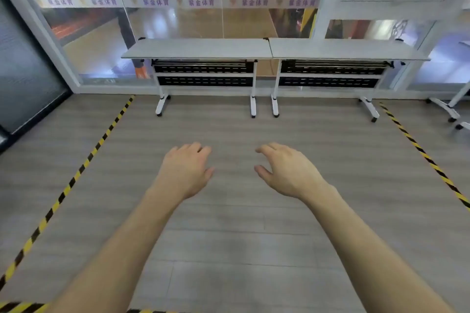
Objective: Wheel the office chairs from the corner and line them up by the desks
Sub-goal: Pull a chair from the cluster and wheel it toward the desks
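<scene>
Two grey-topped desks stand side by side against the glass wall, the left desk (195, 49) and the right desk (346, 49), each on white legs with castors. No office chair is in view. My left hand (187, 170) and my right hand (287, 169) are stretched out, palms down, over the bare wooden floor in front of the desks. Both hold nothing and their fingers are loosely apart. About a desk's depth of floor lies between my hands and the desks.
Yellow-and-black tape marks the floor on the left (76, 178) and on the right (427, 157), and along the near edge. White castor legs of another desk (447, 107) show at the far right. A dark glass panel (23, 79) stands at the left.
</scene>
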`<state>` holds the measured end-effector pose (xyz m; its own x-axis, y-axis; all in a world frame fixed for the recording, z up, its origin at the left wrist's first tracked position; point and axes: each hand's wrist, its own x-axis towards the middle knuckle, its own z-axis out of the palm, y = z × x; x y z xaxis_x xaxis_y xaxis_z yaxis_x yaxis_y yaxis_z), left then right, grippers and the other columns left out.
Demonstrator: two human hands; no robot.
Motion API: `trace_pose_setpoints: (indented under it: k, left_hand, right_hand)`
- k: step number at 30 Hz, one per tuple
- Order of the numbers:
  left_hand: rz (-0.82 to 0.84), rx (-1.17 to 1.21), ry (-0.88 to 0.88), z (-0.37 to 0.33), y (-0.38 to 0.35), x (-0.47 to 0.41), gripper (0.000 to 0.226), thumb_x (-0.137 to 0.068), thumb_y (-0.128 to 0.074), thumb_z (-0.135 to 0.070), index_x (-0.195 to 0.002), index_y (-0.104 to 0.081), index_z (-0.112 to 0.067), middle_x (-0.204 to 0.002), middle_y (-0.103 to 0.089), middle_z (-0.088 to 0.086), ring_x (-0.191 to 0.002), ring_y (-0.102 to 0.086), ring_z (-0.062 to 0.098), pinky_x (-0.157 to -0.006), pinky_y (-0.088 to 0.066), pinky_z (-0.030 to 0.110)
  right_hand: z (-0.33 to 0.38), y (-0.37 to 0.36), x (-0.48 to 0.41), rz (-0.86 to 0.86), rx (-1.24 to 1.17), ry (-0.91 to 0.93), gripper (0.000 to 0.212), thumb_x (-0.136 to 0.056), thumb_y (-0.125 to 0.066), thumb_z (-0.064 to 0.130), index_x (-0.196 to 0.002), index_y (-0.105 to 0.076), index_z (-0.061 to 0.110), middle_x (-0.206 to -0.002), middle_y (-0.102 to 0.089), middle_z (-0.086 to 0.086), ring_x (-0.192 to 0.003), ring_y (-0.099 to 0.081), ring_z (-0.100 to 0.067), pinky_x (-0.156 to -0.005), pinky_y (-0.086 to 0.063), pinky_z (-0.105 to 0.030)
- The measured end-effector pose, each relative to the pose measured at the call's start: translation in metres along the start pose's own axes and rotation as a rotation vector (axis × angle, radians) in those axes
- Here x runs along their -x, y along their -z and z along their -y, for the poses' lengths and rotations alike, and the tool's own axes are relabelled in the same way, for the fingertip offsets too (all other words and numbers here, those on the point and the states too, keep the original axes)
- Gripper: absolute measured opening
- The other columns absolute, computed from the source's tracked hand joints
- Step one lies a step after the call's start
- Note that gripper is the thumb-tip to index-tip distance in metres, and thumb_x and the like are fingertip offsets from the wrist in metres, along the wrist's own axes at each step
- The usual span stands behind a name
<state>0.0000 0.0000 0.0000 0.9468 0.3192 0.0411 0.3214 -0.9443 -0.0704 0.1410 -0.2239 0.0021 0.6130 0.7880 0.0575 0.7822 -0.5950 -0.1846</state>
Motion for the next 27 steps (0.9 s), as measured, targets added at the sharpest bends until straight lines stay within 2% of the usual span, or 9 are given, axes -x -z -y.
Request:
trace_pose_setpoints:
  k: [5,9,17,23,27]
  left_hand:
    - [0.223,0.019,0.11,0.033,-0.026,0.028,0.058,-0.111,-0.05,-0.059,-0.157,-0.051,-0.025,-0.154,-0.056,0.002,-0.141,-0.057,0.029,-0.113,-0.047,0.044]
    - [0.255,0.032,0.276,0.057,-0.039,0.067,0.055,-0.112,-0.048,-0.057,-0.156,-0.05,-0.024,-0.149,-0.06,0.003,-0.135,-0.06,0.029,-0.107,-0.048,0.045]
    - [0.297,0.073,0.781,0.07,-0.051,0.204,0.049,-0.111,-0.051,-0.057,-0.144,-0.056,-0.023,-0.13,-0.065,0.002,-0.12,-0.065,0.029,-0.093,-0.055,0.044]
    - [0.383,0.113,1.207,0.044,-0.059,0.363,0.05,-0.109,-0.051,-0.059,-0.141,-0.059,-0.022,-0.131,-0.065,0.005,-0.121,-0.066,0.031,-0.097,-0.056,0.046]
    - [0.394,0.145,1.455,0.022,-0.054,0.465,0.052,-0.107,-0.054,-0.059,-0.144,-0.057,-0.023,-0.138,-0.063,0.005,-0.129,-0.064,0.031,-0.101,-0.055,0.044]
  right_hand:
    - [0.029,-0.025,-0.025,0.126,0.035,0.092,0.052,-0.11,-0.057,0.046,-0.154,-0.055,0.018,-0.148,-0.061,-0.005,-0.133,-0.061,-0.032,-0.104,-0.054,-0.047]
    - [0.066,-0.051,-0.054,0.173,0.132,0.304,0.045,-0.11,-0.055,0.045,-0.144,-0.059,0.015,-0.139,-0.061,-0.008,-0.124,-0.063,-0.035,-0.097,-0.056,-0.045]
    - [0.173,-0.107,-0.077,0.312,0.176,0.822,0.041,-0.11,-0.054,0.043,-0.139,-0.06,0.015,-0.135,-0.062,-0.008,-0.122,-0.063,-0.034,-0.098,-0.051,-0.043]
    - [0.297,-0.136,-0.032,0.402,0.141,1.171,0.042,-0.11,-0.054,0.045,-0.14,-0.06,0.015,-0.136,-0.062,-0.007,-0.122,-0.064,-0.033,-0.098,-0.056,-0.045]
    - [0.389,-0.145,0.03,0.409,0.141,1.412,0.044,-0.113,-0.051,0.046,-0.144,-0.057,0.015,-0.138,-0.061,-0.006,-0.124,-0.062,-0.031,-0.095,-0.055,-0.043]
